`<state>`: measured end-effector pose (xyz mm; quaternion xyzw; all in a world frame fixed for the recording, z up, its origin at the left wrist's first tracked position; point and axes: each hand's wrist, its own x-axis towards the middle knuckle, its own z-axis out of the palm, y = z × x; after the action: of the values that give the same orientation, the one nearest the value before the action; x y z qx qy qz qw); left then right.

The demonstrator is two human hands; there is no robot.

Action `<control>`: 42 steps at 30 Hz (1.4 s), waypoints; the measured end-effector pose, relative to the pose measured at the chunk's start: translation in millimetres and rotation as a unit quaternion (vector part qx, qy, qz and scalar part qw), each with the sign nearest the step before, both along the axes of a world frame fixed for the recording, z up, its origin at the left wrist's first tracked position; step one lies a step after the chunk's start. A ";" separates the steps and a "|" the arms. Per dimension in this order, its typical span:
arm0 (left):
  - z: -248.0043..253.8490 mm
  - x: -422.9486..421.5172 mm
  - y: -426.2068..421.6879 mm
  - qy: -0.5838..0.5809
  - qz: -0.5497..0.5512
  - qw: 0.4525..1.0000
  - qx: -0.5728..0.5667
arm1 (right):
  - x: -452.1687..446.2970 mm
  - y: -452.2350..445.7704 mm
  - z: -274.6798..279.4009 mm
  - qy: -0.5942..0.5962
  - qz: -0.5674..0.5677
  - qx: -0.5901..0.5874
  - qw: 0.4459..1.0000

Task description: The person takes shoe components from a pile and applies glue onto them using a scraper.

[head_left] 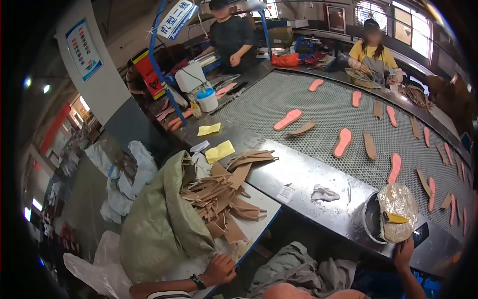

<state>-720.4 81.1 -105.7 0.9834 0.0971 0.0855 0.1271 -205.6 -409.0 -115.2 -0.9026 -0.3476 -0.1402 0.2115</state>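
Note:
My left hand (220, 269) is closed in a fist beside the lower edge of a green woven sack (154, 224); whether it grips the sack's edge is hidden. Long brown strips (224, 194) spill from the sack's mouth onto a white-topped table. My right hand (404, 255) is at the lower edge of a round, shiny, film-wrapped lid (398, 199), its fingertips partly hidden behind it. That lid partly covers a dark round pot (371, 219) on the metal ledge. A yellow-handled tool (397, 218) lies on the lid.
Pink insoles (288, 119) and brown strips (369, 145) lie on a mesh conveyor (249, 102). A crumpled rag (324, 193) and yellow papers (219, 151) rest on the metal ledge. Two people work beyond it. A white bucket (207, 101) stands by a blue post (164, 74).

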 end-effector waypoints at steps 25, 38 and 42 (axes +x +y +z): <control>-15.5 -4.3 0.8 -0.012 0.001 1.000 -0.014 | 15.0 -24.0 -28.0 0.040 0.001 -0.029 0.999; -4.1 4.4 2.6 0.020 0.005 1.000 -0.008 | 30.0 -51.3 -60.4 0.022 -0.074 -0.092 0.993; -3.2 3.7 2.4 0.004 0.006 1.000 -0.013 | 33.3 -52.0 -65.1 0.035 -0.077 -0.088 0.993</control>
<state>-716.7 83.6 -108.9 0.9814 0.1049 0.0814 0.1387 -172.4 -461.0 -180.3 -0.9462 -0.2802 -0.0932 0.1323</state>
